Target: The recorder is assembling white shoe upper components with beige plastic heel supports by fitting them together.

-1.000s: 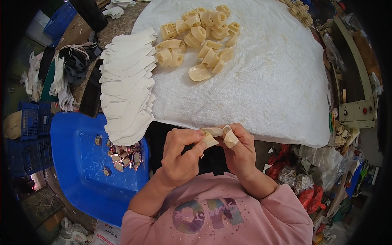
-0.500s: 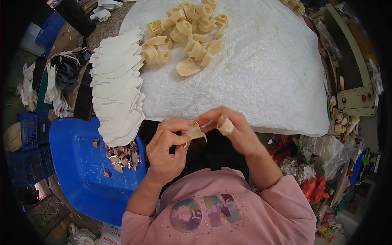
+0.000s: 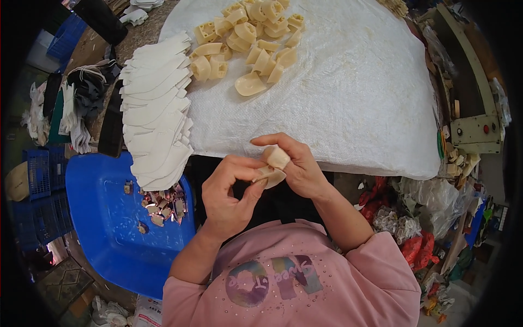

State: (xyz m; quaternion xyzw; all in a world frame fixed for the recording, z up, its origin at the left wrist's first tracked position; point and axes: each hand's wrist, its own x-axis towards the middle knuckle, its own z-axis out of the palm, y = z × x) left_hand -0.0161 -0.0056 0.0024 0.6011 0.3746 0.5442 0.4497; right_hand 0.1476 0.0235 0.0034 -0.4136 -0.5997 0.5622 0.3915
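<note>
My left hand pinches a thin cream curved flap between thumb and fingers. In my right hand is a beige plastic piece that looks like a shoe heel, its index finger stretched out past it. The flap lies against the underside of the heel, and both hands meet just off the front edge of the white sack. Whether the flap is fixed to the heel cannot be made out. Farther away on the sack lies a pile of similar beige heels. Overlapping white cut pieces form a long row at its left.
A blue basin at the lower left holds small shiny pieces. Dark and white strips lie on the left bench. Clear and red plastic bags crowd the right side, below a pale metal machine frame.
My hands have come together. The right hand has moved left, bringing the heel against the flap held in the left hand.
</note>
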